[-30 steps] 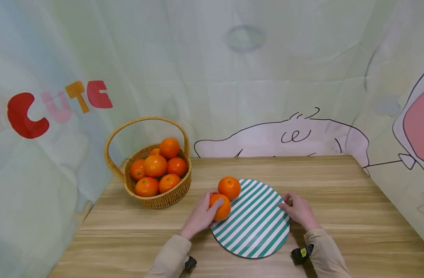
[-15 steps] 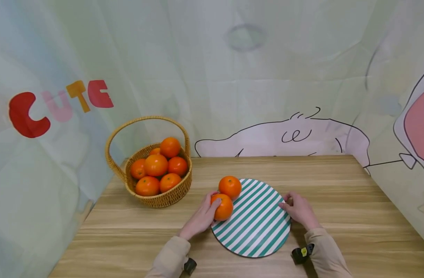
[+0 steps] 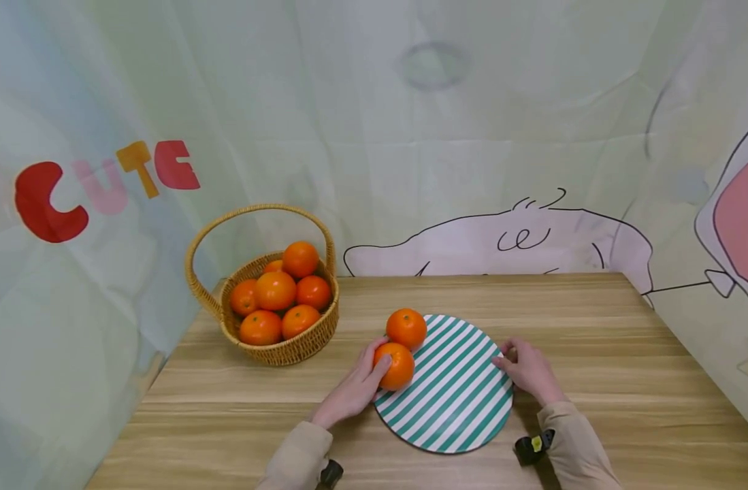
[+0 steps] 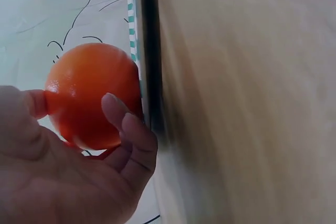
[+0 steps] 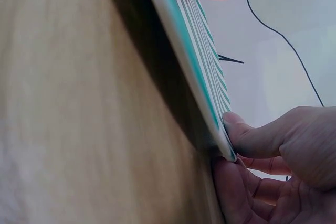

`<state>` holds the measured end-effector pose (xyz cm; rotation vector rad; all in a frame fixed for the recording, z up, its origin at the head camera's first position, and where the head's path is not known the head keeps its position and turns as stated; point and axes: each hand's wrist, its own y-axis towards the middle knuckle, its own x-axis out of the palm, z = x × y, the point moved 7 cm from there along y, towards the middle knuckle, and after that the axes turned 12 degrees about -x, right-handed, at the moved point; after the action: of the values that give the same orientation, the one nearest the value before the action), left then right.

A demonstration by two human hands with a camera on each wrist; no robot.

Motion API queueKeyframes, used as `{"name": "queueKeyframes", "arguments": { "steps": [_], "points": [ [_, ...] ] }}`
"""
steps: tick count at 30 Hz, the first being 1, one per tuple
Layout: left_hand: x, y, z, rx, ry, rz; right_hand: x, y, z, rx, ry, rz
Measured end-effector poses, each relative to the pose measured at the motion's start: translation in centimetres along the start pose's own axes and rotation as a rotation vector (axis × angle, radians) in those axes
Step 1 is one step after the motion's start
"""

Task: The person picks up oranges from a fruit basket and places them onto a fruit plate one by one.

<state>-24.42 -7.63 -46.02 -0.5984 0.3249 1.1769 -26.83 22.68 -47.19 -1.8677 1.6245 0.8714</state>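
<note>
My left hand (image 3: 354,386) curls round an orange (image 3: 396,366) on the left part of a round green-and-white striped board (image 3: 453,401). Close up in the left wrist view, the thumb lies on one side of this orange (image 4: 86,87) and fingers on the other, low by the board's edge. Just behind it a second orange (image 3: 406,329) sits at the board's far left, with no hand on it. At the right rim my right hand (image 3: 529,371) pinches the board; in the right wrist view the thumb is on the striped face and fingers are beneath the edge (image 5: 202,103).
A wicker basket (image 3: 300,351) with a tall handle stands at the back left, piled with several oranges (image 3: 275,291). The wooden table (image 3: 594,327) runs to a printed curtain (image 3: 374,170) behind and at both sides. A dark shadow lies under the board's edge.
My left hand and the orange it holds have shifted slightly right, further onto the striped board. The right hand keeps its hold on the rim.
</note>
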Motion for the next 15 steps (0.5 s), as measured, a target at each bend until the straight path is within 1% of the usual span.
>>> {"name": "queueKeyframes", "arguments": {
  "steps": [8, 15],
  "points": [
    [-0.10, 0.11, -0.17, -0.038, -0.001, 0.007, 0.15, -0.01, 0.09, 0.021, 0.034, -0.003],
    [-0.41, -0.09, 0.08, -0.030, -0.001, 0.045, 0.13, 0.00, 0.05, 0.030, 0.026, -0.002]
  ]
}}
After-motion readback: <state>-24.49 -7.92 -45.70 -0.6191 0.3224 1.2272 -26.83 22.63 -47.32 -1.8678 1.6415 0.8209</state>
